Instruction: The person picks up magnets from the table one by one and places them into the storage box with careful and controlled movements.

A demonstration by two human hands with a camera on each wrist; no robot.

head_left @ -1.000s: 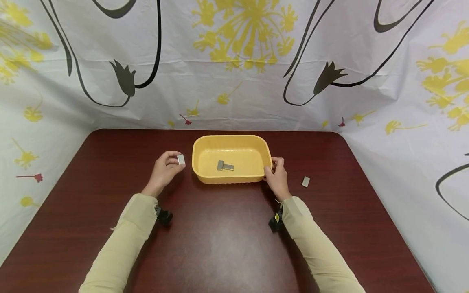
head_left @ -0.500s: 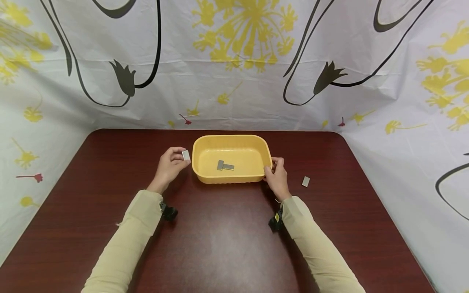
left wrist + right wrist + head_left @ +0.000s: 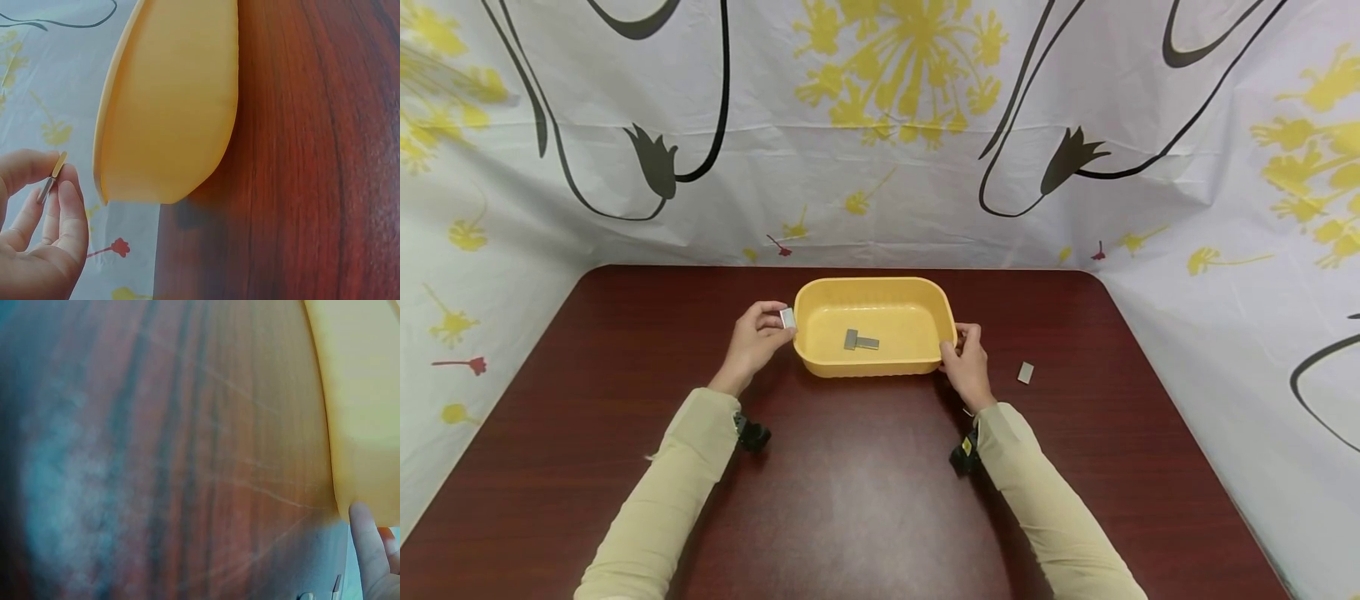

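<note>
Between thumb and fingertips, my left hand (image 3: 754, 343) pinches a small flat silver metal rectangle (image 3: 787, 318), just outside the left rim of a yellow plastic tub (image 3: 872, 368). The left wrist view shows this metal rectangle (image 3: 52, 179) nearly edge-on, with the tub's side wall (image 3: 169, 100) beside it. My right hand (image 3: 968, 367) grips the tub's front right corner, thumb over the rim and fingers outside. Inside the tub lie two similar metal pieces, one crosswise (image 3: 851, 339) and one lengthwise (image 3: 868, 342), forming a T.
Another flat metal rectangle (image 3: 1026, 372) lies on the dark red-brown table (image 3: 865, 500), right of my right hand. A white curtain (image 3: 880, 200) with flower prints hangs behind the table and along both sides.
My left hand has moved right and slightly away from me with the metal rectangle, coming up to the tub's left rim. The right hand and the tub have stayed put.
</note>
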